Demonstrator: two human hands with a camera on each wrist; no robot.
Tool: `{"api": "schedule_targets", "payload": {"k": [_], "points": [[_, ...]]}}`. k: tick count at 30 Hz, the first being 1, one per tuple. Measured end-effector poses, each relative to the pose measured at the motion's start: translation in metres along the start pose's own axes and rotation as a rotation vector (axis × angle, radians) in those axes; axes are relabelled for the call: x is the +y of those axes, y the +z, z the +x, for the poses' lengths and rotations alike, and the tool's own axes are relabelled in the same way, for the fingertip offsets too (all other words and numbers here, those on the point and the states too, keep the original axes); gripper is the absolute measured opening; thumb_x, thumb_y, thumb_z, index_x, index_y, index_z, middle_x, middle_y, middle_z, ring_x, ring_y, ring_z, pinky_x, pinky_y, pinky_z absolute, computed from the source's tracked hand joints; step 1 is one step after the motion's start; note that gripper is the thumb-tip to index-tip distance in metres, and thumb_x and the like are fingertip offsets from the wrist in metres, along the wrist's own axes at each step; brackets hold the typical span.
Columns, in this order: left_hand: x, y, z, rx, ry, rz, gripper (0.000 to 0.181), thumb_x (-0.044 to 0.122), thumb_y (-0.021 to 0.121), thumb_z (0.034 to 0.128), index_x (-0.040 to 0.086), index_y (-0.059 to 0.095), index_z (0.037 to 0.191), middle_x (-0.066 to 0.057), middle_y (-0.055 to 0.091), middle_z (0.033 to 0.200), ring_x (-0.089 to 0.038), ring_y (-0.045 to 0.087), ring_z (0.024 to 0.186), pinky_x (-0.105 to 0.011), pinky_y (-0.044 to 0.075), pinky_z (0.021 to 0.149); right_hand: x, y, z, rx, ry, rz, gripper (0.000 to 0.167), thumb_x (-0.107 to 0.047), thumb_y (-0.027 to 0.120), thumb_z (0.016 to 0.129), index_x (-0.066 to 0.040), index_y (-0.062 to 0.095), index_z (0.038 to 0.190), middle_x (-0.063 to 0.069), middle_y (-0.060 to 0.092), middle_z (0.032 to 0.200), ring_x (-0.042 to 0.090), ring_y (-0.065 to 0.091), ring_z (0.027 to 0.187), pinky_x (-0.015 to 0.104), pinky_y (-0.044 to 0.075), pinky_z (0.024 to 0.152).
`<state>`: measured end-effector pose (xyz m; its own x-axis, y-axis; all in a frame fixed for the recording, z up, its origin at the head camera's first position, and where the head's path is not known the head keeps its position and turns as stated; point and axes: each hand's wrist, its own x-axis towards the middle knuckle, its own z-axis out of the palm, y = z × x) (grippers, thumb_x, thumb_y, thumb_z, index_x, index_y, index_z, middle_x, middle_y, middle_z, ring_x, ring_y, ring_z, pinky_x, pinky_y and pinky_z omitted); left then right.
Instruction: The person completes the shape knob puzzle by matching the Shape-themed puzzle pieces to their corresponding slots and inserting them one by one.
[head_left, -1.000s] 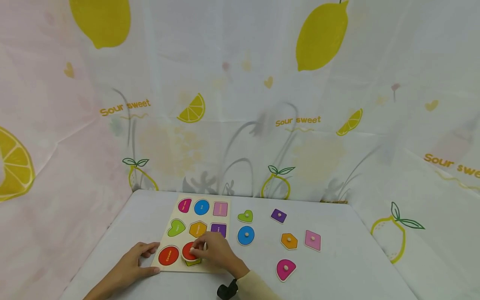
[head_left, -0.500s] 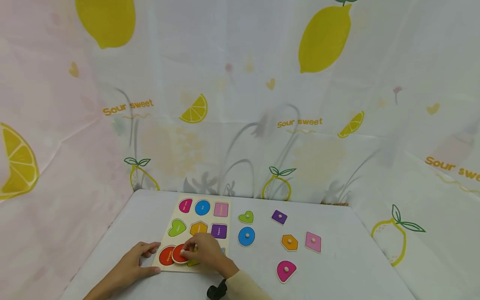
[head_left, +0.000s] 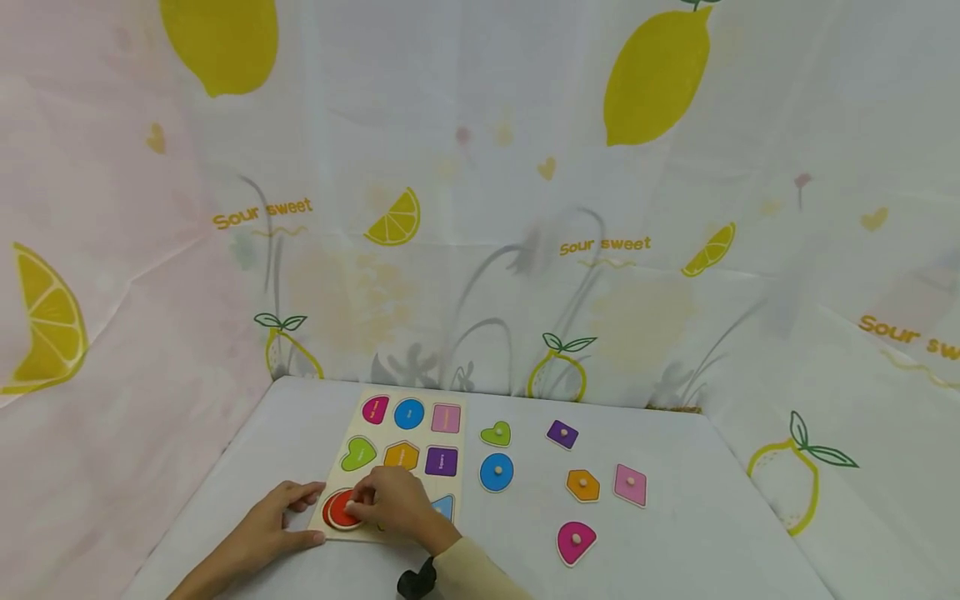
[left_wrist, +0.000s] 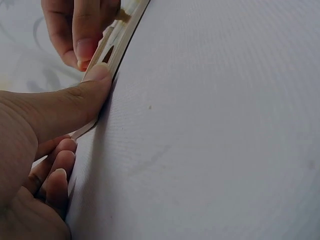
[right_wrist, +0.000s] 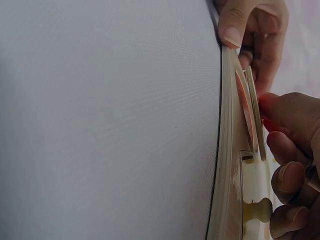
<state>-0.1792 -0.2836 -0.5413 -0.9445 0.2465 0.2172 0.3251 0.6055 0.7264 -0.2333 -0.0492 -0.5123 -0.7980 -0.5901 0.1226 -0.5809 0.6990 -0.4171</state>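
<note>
A cream shape-puzzle board (head_left: 382,432) lies on the white table. My left hand (head_left: 273,521) holds its near left corner, thumb on the front edge and fingers along the left side. My right hand (head_left: 401,504) pinches the small knob of a red circle piece (head_left: 341,510). That piece sits over the red circular recess, slightly offset to the right. In the right wrist view the red piece (right_wrist: 256,115) stands tilted, one edge raised above the board. A yellowish knob (right_wrist: 259,210) shows beside it on the board. My right hand hides part of the bottom row in the head view.
Right of the board lie knobbed pieces: green heart (head_left: 496,433), blue circle (head_left: 497,472), purple rectangle (head_left: 562,434), orange hexagon (head_left: 582,485), pink rhombus (head_left: 630,485) and magenta half-round (head_left: 576,543). A light-blue triangle (head_left: 444,507) shows on the board. Lemon-printed cloth (head_left: 480,317) encloses the table.
My right hand has carried the red circle piece leftward, from above the yellow-green shape to over the red recess. My left hand has stayed at the corner.
</note>
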Motion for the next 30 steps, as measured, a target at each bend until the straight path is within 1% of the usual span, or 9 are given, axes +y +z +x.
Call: {"api": "schedule_targets", "payload": {"k": [6,12,17,21,22,27,30], "points": [[0.001,-0.001,-0.001,-0.01,-0.004,-0.014,0.072,0.034,0.09,0.0769,-0.001,0.063,0.134,-0.002,0.057,0.107,-0.002,0.049,0.093,-0.023,0.043,0.072,-0.007,0.004,0.006,-0.009,0.009,-0.038,0.015,-0.04,0.077,0.093,-0.026,0.08,0.088,-0.018,0.05,0.066,-0.003,0.044,0.064,0.014,0.036,0.059],[0.001,-0.001,-0.001,-0.007,0.009,-0.018,0.072,0.034,0.09,0.0775,-0.002,0.062,0.134,-0.002,0.058,0.109,-0.002,0.051,0.094,-0.023,0.044,0.073,-0.014,0.009,0.01,-0.021,0.036,-0.054,0.017,-0.042,0.078,0.092,-0.027,0.079,0.085,-0.02,0.051,0.064,-0.004,0.045,0.067,0.014,0.037,0.061],[0.0,0.0,-0.002,-0.017,-0.013,-0.01,0.073,0.035,0.09,0.0771,-0.001,0.062,0.134,-0.002,0.058,0.109,-0.002,0.051,0.094,-0.023,0.044,0.073,-0.019,0.008,0.009,-0.022,0.037,-0.065,0.018,-0.041,0.078,0.091,-0.027,0.077,0.081,-0.021,0.051,0.062,-0.004,0.045,0.065,0.014,0.037,0.06],[0.001,-0.002,-0.002,-0.019,-0.02,-0.007,0.073,0.034,0.09,0.0777,-0.001,0.062,0.135,-0.002,0.058,0.109,-0.002,0.051,0.094,-0.023,0.044,0.073,-0.021,0.006,0.01,-0.031,0.042,-0.075,0.018,-0.041,0.078,0.092,-0.026,0.078,0.082,-0.021,0.053,0.063,-0.004,0.046,0.065,0.014,0.038,0.061],[0.001,-0.002,-0.002,-0.02,-0.014,-0.009,0.073,0.035,0.09,0.0781,-0.001,0.062,0.135,-0.002,0.058,0.11,-0.003,0.051,0.095,-0.023,0.044,0.073,-0.02,0.006,0.011,-0.033,0.048,-0.082,0.018,-0.041,0.078,0.092,-0.025,0.079,0.083,-0.021,0.054,0.064,-0.004,0.046,0.065,0.014,0.039,0.061],[0.004,-0.002,-0.001,-0.035,-0.028,-0.013,0.074,0.038,0.088,0.0796,0.0,0.061,0.138,-0.001,0.058,0.111,-0.006,0.052,0.097,-0.023,0.045,0.076,-0.02,0.004,0.013,-0.036,0.097,-0.132,0.018,-0.041,0.077,0.092,-0.024,0.08,0.085,-0.019,0.056,0.065,-0.002,0.046,0.065,0.015,0.04,0.061],[0.004,-0.001,-0.003,-0.038,-0.038,-0.007,0.074,0.037,0.088,0.0795,0.0,0.06,0.138,-0.001,0.058,0.111,-0.006,0.052,0.097,-0.024,0.045,0.076,-0.024,0.004,0.012,-0.044,0.101,-0.153,0.019,-0.041,0.077,0.092,-0.024,0.079,0.084,-0.017,0.054,0.063,0.0,0.046,0.064,0.015,0.039,0.059]]}}
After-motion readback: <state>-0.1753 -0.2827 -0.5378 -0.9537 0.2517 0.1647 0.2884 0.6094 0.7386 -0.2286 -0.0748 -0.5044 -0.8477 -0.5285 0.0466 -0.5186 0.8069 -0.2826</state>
